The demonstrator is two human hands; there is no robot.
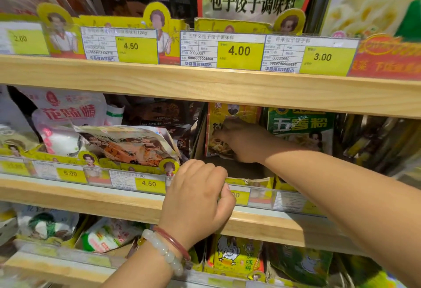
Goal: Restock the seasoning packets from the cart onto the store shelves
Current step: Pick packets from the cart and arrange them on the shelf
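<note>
Deep in the middle shelf [205,199], a yellow seasoning packet [241,111] stands upright at the back of a nearly empty cardboard display box [250,182]. My right hand [243,142] reaches in and grips the packet's lower front, somewhat blurred. My left hand [198,194], with bead and cord bracelets on the wrist, has its fingers curled at the box's front lip, and the thumb pinches the lip against the price rail. The cart is out of view.
A green packet [300,128] stands right of the yellow one. Brown and white-pink packets [127,144] lie piled to the left. The upper shelf [205,83] carries price tags reading 4.50, 4.00 and 3.00. On the lower shelf stand chicken-print yellow packets [237,258].
</note>
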